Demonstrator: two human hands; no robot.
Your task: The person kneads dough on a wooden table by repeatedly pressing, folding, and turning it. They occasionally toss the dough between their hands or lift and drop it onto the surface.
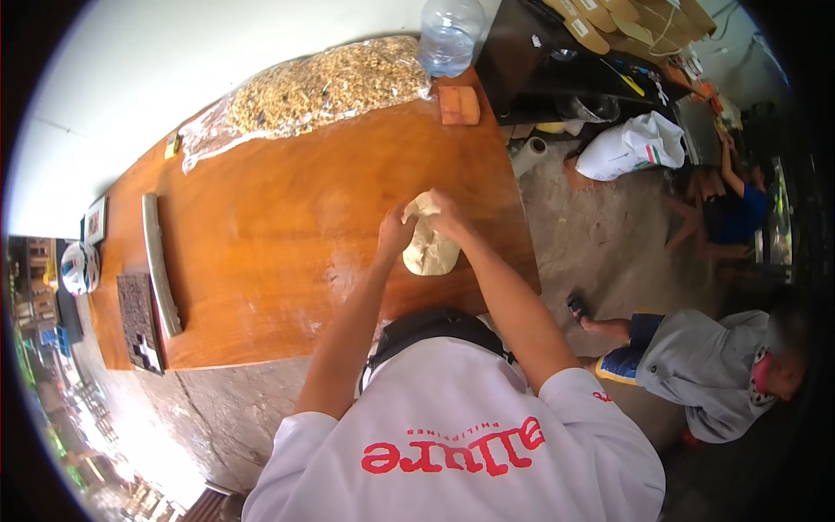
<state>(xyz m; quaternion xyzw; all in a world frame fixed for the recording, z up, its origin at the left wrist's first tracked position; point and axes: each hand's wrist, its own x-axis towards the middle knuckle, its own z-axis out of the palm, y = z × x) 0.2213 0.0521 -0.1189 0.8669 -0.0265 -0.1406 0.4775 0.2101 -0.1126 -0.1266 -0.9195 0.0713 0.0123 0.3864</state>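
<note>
A pale, soft lump of dough point(431, 252) lies on the brown wooden table point(261, 226), close to its right end and near edge. My left hand point(397, 231) grips the dough's upper left side, fingers curled on it. On the upper right side, my right hand point(447, 214) is closed on the far part of the dough. Between the two hands the far end looks lifted and folded, while the rounded near end rests on the wood. My fingertips are partly hidden by the hands and the dough.
Along the wall lies a clear bag of grainy material point(322, 87), beside a water jug point(450, 39) and an orange block point(458, 105). A long roll point(160, 261) and dark board point(139, 322) lie left. A person in grey point(704, 365) and another point(739, 209) are at right.
</note>
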